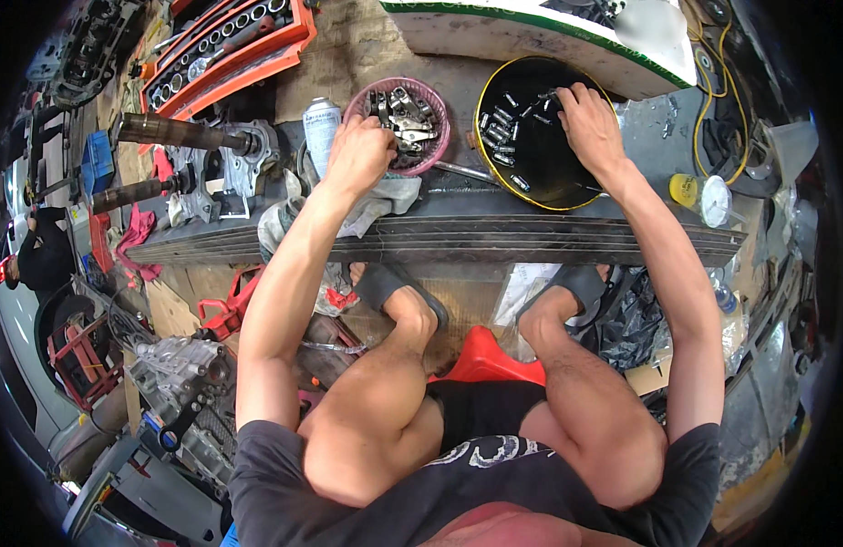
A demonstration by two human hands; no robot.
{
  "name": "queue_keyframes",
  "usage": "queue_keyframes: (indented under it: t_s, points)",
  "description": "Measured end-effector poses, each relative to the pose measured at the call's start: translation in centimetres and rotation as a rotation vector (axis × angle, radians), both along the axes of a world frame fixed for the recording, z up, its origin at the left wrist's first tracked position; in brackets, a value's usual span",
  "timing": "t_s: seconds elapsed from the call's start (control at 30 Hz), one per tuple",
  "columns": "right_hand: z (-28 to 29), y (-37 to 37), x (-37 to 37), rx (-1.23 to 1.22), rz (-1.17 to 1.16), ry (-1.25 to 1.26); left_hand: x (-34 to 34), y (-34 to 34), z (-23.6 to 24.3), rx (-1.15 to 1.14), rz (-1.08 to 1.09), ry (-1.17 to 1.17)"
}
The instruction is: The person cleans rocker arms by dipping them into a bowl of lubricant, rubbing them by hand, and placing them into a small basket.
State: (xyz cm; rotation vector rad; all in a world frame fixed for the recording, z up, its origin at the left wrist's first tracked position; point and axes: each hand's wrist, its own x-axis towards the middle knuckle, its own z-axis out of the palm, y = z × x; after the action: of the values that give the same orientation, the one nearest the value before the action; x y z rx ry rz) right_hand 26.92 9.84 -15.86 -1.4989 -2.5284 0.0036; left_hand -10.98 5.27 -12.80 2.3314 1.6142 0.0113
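A pink plastic basket (446, 118) holds a heap of shiny metal parts that look like rocker arms (410, 117). Over its left side lies my left hand (362, 150), fingers curled down among the parts; whatever is in them is hidden. To the right stands a round black basin with a yellow rim (481, 108), dark inside. Several small metal cylinders (500, 128) are scattered along its left half. My right hand (590, 126) reaches over the basin's far right rim, its fingers bent and closed at a small metal cylinder (550, 95) by the fingertips.
Left of the basket are a spray can (321, 128), a grey rag (385, 205) and a metal housing with a shaft (184, 134). An orange socket tray (239, 59) lies farther back. Behind the basin is a white-green box (531, 46). A yellow-lidded container (684, 190) stands right. Another person (46, 255) is far left.
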Motion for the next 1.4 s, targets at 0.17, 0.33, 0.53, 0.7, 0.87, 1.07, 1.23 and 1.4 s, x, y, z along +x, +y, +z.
queue_keyframes:
  t_s: [0.17,0.33,0.53,0.7,0.87,1.07,1.23,1.4]
  points:
    - [0.7,-1.1,-0.5,-0.134,-0.051,0.100,0.8,-0.1,-0.5,-0.109,-0.051,0.060]
    - [0.5,-1.2,-0.3,-0.333,-0.116,0.148,1.3,0.0,-0.9,-0.116,-0.045,0.039]
    - [0.6,-1.6,-0.4,-0.402,-0.130,0.156,1.1,-0.4,-1.2,-0.109,-0.106,-0.031]
    - [0.2,-1.5,-0.1,-0.382,-0.105,0.188,1.4,0.1,-1.3,-0.105,-0.130,-0.018]
    - [-0.2,-1.5,-1.2,-0.379,-0.102,0.137,1.5,0.5,-1.1,-0.052,-0.095,-0.053]
    - [-0.6,-1.1,-2.0,-0.333,-0.127,0.063,1.6,1.2,-0.7,0.036,-0.001,-0.064]
    - [-1.9,-1.6,-1.3,-0.294,-0.090,0.065,2.4,0.9,-0.2,0.055,0.005,-0.073]
    - [-1.5,-1.9,-1.1,-0.306,-0.118,0.105,2.7,0.9,0.3,0.089,0.010,-0.087]
